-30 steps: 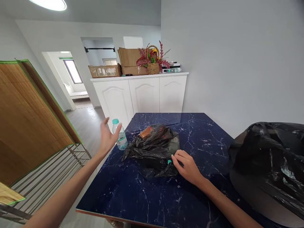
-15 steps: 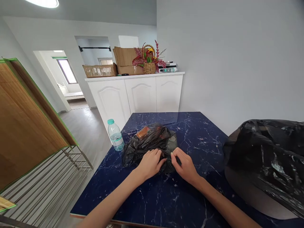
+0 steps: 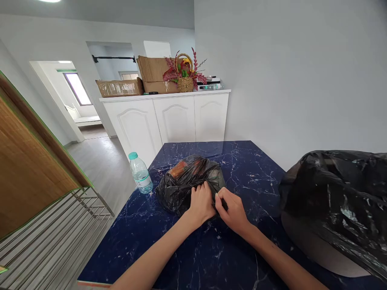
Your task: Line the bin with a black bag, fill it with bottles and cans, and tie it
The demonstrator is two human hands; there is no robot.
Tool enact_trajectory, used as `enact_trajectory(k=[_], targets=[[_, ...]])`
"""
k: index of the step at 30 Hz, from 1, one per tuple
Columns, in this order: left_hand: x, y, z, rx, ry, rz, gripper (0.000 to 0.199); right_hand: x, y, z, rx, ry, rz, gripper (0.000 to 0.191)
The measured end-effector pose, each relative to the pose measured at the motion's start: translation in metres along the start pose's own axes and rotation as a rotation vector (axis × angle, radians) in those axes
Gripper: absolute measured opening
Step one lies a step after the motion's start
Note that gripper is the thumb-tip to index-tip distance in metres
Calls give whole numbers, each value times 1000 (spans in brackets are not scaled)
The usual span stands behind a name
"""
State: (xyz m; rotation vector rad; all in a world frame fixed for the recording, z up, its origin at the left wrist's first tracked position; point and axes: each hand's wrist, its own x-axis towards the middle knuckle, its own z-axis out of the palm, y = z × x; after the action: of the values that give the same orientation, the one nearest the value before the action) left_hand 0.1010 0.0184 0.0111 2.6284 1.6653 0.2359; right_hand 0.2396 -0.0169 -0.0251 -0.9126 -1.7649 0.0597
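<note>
A thin black plastic bag lies on the dark blue marbled table. Orange-brown and greyish shapes show through its film; I cannot make out what they are. My left hand is closed on the bag's near side, its fingers curled into the gathered plastic. Just right of it, my right hand pinches the bag's edge between thumb and bent fingers. The two hands are almost touching. To the left of the bag, a clear bottle with a teal cap stands upright near the table's edge.
A bin lined with a black bag stands at the right. Behind the table, a white cabinet carries cardboard boxes and a flower basket. A metal rack with a wooden board is at the left.
My left hand has moved right and closed into the plastic, nearer my right hand, which keeps its pinch. The bag looks more gathered over its contents. The view has shifted slightly.
</note>
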Motion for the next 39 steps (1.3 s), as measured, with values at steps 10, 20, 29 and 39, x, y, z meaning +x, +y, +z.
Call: enact_trajectory(k=[10,20,29,39], targets=[[-19,-30,-23,-2,50,-72,35,1,6,-1,-27,15,36,27],[-119,-144,-117,-567,458,-236,50,-3,3,1,-32,4,83,29],[-176,-210,-175,-374,614,-465,52,-12,-2,6,-12,-67,113,29],[-123,-239,-161,-205,587,-370,53,-12,-1,4,-48,-75,132,30]])
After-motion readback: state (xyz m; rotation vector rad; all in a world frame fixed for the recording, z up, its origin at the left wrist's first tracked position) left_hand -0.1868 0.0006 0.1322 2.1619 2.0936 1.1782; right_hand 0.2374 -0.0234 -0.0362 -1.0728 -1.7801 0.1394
